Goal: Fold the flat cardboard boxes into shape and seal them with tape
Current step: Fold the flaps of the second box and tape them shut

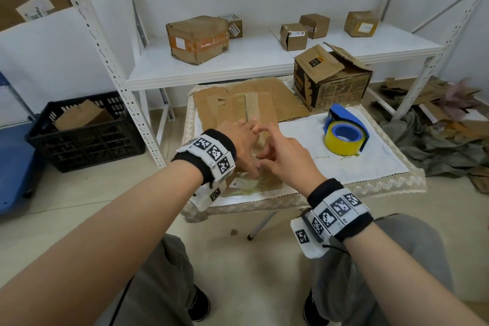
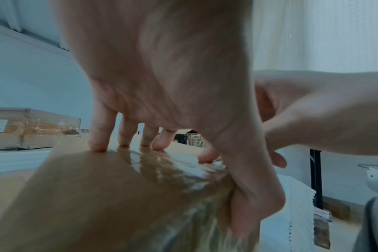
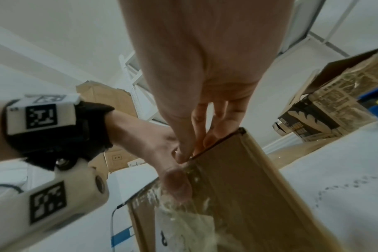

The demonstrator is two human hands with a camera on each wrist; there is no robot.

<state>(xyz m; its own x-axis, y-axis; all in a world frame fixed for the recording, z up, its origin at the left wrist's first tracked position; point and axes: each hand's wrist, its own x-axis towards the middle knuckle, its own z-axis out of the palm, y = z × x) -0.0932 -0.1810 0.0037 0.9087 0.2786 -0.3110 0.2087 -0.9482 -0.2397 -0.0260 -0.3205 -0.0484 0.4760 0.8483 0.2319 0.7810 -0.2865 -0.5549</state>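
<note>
Two hands, left hand (image 1: 242, 141) fingers pressing, right hand (image 1: 284, 157) grip pinching flat cardboard box (image 1: 254, 111) edge, over white-clothed surface (image 1: 370, 164); tape dispenser (image 1: 345, 132) nearby, shelf (image 1: 251, 61) behind.

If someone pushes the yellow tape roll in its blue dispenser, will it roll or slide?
The tape roll likely slides rather than rolls: it lies flat on the tablecloth, and the blue dispenser clasping it should block rolling. The cloth may bunch under it. It probably feels light, since its core looks hollow.

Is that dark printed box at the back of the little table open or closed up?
Open. The dark printed box has its top flaps standing up and splayed, not folded shut. Whether anything is inside cannot be seen.
</note>
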